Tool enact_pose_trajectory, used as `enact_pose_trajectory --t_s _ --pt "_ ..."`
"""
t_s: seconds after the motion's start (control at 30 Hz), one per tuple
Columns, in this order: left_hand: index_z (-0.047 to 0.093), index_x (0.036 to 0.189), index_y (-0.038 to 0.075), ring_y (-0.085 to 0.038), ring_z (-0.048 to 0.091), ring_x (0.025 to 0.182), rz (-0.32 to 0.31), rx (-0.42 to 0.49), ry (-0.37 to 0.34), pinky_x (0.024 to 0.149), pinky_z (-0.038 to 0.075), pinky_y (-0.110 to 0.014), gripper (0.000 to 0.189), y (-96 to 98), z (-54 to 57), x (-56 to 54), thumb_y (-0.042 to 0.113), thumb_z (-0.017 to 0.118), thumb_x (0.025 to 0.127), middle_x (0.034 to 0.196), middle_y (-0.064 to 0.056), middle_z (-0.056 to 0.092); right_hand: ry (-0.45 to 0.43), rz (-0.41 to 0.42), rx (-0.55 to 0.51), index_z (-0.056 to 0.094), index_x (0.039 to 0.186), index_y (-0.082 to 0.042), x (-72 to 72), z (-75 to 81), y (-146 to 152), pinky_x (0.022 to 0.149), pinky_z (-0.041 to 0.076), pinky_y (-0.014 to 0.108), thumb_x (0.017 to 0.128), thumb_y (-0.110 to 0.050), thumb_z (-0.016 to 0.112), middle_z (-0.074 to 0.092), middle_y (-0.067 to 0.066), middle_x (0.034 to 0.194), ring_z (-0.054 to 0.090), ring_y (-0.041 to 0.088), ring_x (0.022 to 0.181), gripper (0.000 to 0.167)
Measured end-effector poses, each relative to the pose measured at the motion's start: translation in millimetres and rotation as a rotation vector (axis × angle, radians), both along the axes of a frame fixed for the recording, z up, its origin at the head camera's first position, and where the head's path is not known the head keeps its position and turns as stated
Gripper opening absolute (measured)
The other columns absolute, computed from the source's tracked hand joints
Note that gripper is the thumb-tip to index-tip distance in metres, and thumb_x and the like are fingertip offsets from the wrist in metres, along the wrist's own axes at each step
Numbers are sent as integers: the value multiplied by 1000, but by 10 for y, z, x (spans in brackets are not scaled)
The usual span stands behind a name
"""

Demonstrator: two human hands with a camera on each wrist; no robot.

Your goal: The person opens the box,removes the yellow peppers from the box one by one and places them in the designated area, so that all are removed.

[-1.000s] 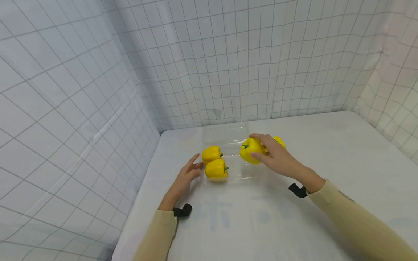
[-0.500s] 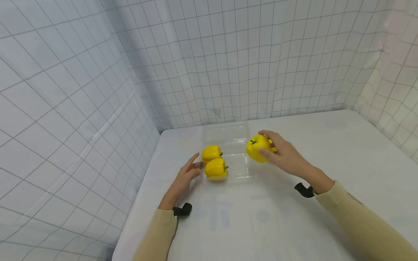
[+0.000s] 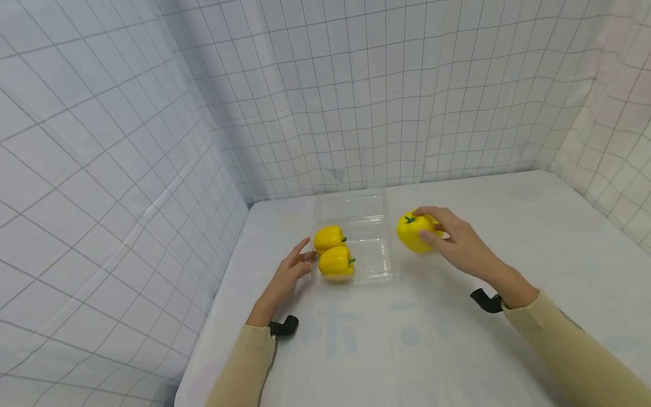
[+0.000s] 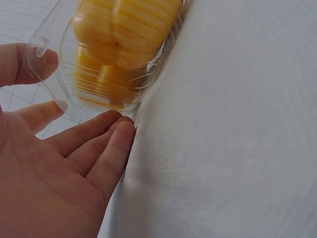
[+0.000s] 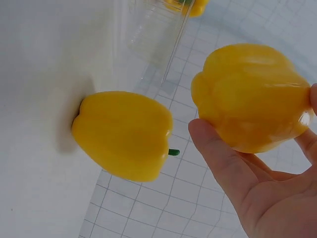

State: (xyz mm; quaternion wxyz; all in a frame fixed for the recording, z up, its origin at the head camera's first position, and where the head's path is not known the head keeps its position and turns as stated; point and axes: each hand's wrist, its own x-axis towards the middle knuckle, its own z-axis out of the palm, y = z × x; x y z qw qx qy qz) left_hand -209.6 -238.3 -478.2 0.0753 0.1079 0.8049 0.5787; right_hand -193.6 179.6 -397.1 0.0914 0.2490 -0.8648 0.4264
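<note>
Right hand [image 3: 460,242] curled round glossy, lobed yellow pepper [image 3: 413,233], held just right of clear, ribbed plastic container [image 3: 375,261]. Left hand [image 3: 286,278], fingers loosely spread, at container's left wall. Two smooth, blocky peppers [image 3: 334,262] inside; fourth pepper [image 5: 121,136], green-stemmed, on white counter [image 3: 366,356].

A clear container [image 3: 374,259] lies open mid-frame in the head view; in its left part the rear pepper [image 3: 328,239] and front pepper [image 3: 335,262], both yellow, lie sideways, stems rightward; right of it the held pepper [image 3: 411,236] shows its green stem; a fourth pepper [image 5: 124,136] stands left of centre in the right wrist view.
</note>
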Motion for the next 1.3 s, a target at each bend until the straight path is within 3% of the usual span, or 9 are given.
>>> enact_pose_trajectory --t_s 0.17,0.4,0.8,1.3 --pt "26 161 27 -28 50 132 5 -1 3 108 37 -56 65 0 -8 -3 30 56 103 147 -9 52 -21 -29 9 50 141 -28 31 -25 81 92 50 59 102 -35 59 49 1 144 54 38 123 41" --pt "26 161 26 -31 50 133 3 -4 6 108 36 -56 66 -4 -26 -13 29 56 103 148 -11 51 -24 -50 26 51 139 -26 53 -74 163 89 50 62 102 -36 60 50 0 145 56 34 117 39" --pt "28 160 30 -28 52 130 12 -6 10 107 39 -55 63 -8 -29 -19 27 55 102 146 -8 54 -53 -27 77 55 130 -22 101 -177 329 85 57 39 98 -30 67 56 3 135 55 25 113 35" --pt "28 160 31 -27 51 131 4 2 4 107 37 -55 64 -16 -22 -18 23 54 102 146 -7 53 -153 18 112 56 128 -18 54 -398 400 91 53 51 97 -34 68 58 3 131 60 32 114 37"
